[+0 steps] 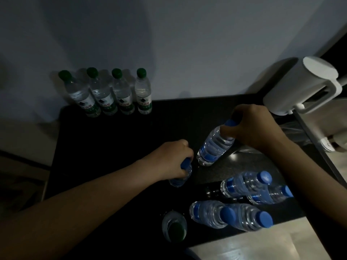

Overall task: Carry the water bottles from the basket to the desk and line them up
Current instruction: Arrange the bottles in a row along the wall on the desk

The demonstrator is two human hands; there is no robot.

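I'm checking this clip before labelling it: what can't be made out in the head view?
- Basket: nowhere in the head view.
- Blue-capped bottle under the left hand: head view, mostly covered by the hand.
- Label print on the four green-capped bottles at the wall: head view, too small and dim.
- White appliance: head view, cut by the right edge.

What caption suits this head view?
Left hand grips the near blue-capped bottle, right hand the far blue-capped bottle; four green-capped bottles line the desk's back edge.
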